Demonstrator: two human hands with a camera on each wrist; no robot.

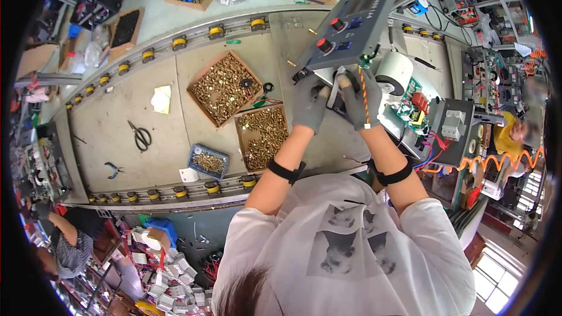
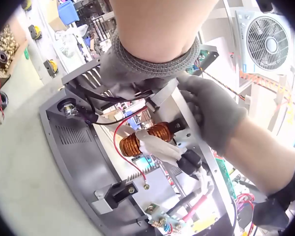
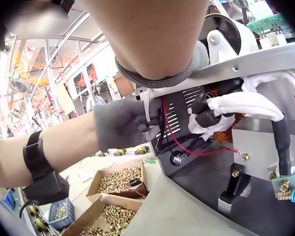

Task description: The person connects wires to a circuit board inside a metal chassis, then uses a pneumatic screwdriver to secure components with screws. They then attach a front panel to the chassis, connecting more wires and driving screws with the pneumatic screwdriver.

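A dark grey metal machine housing with a control panel [image 1: 345, 32] and red knobs stands tilted on the bench. My left hand [image 1: 310, 102], in a grey glove, reaches in behind the panel. Its fingers curl round a pale flat strip [image 3: 147, 105], close to black cables [image 2: 113, 98] and vent slots. My right hand [image 1: 358, 99], gloved too, grips the housing's metal rail [image 2: 189, 128], its fingertips bent over the edge. Inside are a copper coil [image 2: 160, 132], a thin red wire [image 3: 177, 142] and white-sleeved cables [image 3: 246, 103]. A twisted red-yellow wire [image 1: 364, 96] hangs over the right hand.
Boxes of brass fittings [image 1: 225, 88] lie left of the hands, near a blue tray of screws [image 1: 208, 161]. Scissors [image 1: 139, 136] and pliers [image 1: 114, 169] are farther left. A white spool-like cylinder [image 1: 393, 74] and a circuit board [image 1: 413, 105] sit to the right. Roller rails border the bench.
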